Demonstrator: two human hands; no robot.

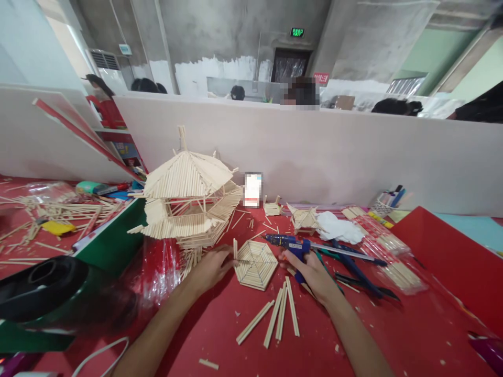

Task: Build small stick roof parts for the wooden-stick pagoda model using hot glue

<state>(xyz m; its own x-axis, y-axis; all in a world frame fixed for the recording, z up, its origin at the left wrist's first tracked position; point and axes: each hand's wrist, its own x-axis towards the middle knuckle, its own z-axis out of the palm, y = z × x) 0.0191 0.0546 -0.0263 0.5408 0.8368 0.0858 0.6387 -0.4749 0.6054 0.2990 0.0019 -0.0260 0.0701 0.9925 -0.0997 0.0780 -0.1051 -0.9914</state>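
A flat hexagonal panel of wooden sticks (256,265) lies on the red table (220,335). My left hand (215,267) is at its left edge, fingers closed around a short upright stick (235,249). In my right hand (310,272) is a blue glue gun (293,245), its nozzle pointing left above the panel's upper right edge. Several loose sticks (278,314) lie just in front of the panel. Behind my left hand stands a large pavilion model of sticks (190,193) with tiered roofs.
Pliers (359,275), stick packs (387,251), white tissue (340,228) and a small stick model (304,217) are on the right. A dark green object (58,293) stands at the left. A phone (253,189) leans on the white partition (314,152); people's heads show beyond.
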